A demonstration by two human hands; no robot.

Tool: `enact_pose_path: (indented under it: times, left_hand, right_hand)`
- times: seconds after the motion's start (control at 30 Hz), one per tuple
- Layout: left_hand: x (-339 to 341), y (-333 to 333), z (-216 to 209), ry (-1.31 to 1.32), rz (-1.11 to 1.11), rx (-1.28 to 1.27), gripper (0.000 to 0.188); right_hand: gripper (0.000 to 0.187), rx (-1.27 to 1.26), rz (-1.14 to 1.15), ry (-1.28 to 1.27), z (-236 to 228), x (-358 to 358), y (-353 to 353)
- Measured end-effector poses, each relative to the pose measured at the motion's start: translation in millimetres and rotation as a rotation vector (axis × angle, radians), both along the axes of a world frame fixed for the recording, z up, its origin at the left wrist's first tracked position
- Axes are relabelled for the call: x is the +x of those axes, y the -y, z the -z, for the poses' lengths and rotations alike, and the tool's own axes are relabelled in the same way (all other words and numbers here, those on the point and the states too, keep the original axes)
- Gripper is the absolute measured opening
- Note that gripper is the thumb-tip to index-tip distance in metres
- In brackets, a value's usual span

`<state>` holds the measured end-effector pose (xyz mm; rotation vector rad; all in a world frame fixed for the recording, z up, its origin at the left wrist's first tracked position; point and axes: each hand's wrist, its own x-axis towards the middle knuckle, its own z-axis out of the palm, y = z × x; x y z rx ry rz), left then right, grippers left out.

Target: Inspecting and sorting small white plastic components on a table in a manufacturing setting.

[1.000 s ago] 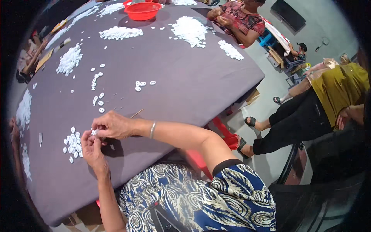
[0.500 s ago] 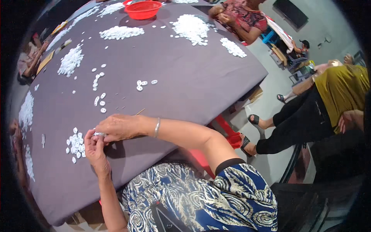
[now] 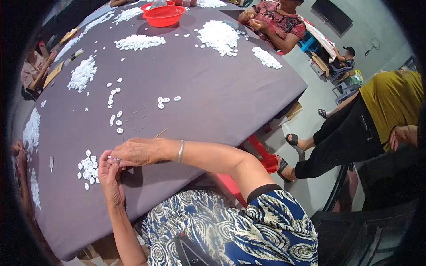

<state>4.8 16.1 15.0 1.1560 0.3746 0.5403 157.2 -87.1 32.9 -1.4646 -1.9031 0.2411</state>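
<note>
My left hand (image 3: 110, 178) and my right hand (image 3: 138, 151) meet over the near left part of the table, fingertips pinched together. Between them shows a bit of a small white plastic piece (image 3: 114, 160), mostly hidden by the fingers. Beside my left hand lies a small heap of oval white pieces with dark holes (image 3: 90, 167). Beyond my hands, more such white pieces (image 3: 119, 123) trail away in a loose line. Short thin pins (image 3: 136, 129) are scattered near them, and a thin yellowish stick (image 3: 161, 132) rests just past my right wrist.
Larger piles of white pieces (image 3: 219, 37) dot the dark-covered table (image 3: 199, 102). A red basin (image 3: 164, 17) stands at the far side. Co-workers sit around; a person in a mustard top (image 3: 390, 97) stands at the right, next to a red stool (image 3: 262, 153).
Both hands stay together at nearly the same spot, with the fingers shifted slightly. The whole view has moved a little. The co-worker at the far right has raised their hands a bit.
</note>
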Motion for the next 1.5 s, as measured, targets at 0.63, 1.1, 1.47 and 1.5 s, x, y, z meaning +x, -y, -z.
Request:
enact_pose_path:
  times: [0.63,1.1,1.47,1.5]
  left_hand:
    - [-1.5,-1.8,7.5,-0.069,-0.087,-0.011,0.030]
    - [-1.9,-3.6,3.6,-0.123,0.030,-0.087,0.043]
    - [-6.8,-14.6,16.0,-0.130,0.053,-0.019,0.041]
    - [-7.2,-12.0,15.6,-0.141,0.030,0.029,0.041]
  right_hand:
    - [0.026,0.236,0.216,0.191,18.3,-16.2,-9.7]
    - [0.029,-0.013,0.161,0.069,5.9,-14.2,-1.3]
    - [0.034,0.054,0.169,0.038,22.0,-17.5,-4.5]
    - [0.033,0.055,0.177,0.056,24.1,-17.2,-4.7]
